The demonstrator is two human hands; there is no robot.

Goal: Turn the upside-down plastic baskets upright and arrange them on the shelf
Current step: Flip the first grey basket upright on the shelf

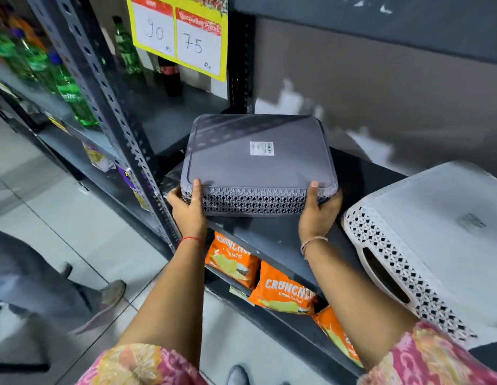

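A grey basket [258,165] sits upside down on the dark metal shelf [272,240], at its left end beside the slotted upright post [114,107]. It is plastic, rectangular with rounded corners; its smooth flat base faces up and carries a small white label [261,148], while the side wall facing the camera is a lattice of small diamond-shaped holes.

The left hand [187,209] holds the near left corner, thumb lying on the base edge and fingers wrapped around the side wall. The right hand [319,211] mirrors it at the near right corner, thumb on top, fingers curled round the side. Both grips are closed on the basket. The forearms reach forward and slightly inward, a red thread on the left wrist and a pale band on the right, patterned pink sleeves at the elbows.

To the right, apart from it, a white basket [425,245] of the same lattice plastic also lies base up, its oval handle slot facing the camera. Orange crisp bags [283,290] sit on the shelf below.
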